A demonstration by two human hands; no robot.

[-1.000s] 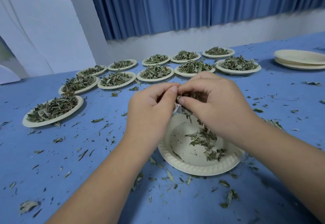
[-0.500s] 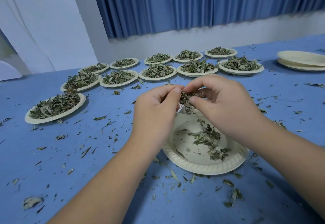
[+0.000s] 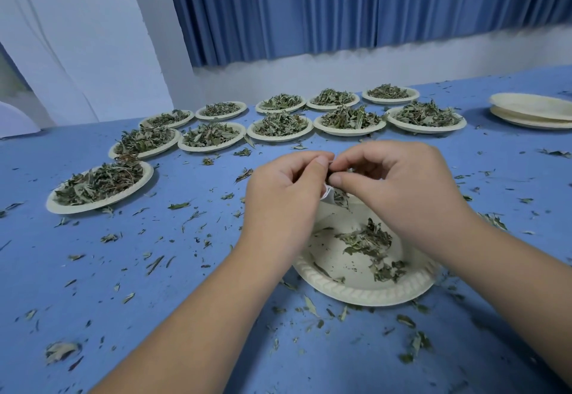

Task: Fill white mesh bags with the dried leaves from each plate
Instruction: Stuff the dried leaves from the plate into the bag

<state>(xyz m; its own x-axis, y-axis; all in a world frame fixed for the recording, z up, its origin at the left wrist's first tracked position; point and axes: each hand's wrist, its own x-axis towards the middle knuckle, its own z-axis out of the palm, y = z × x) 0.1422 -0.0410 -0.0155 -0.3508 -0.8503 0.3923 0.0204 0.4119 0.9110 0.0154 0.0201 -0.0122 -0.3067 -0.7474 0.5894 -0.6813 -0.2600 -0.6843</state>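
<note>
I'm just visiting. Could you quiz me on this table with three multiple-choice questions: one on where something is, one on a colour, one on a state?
1. Where is the stack of empty plates? A far right; B far left; C on a chair.
2. What colour is the table? A green; B white; C blue.
3. The plate below the left hand and right hand is: A heaped; B nearly emptied; C upside down.
A: it sits at the right edge. C: blue cloth all round. B: few dried leaves remain.
</note>
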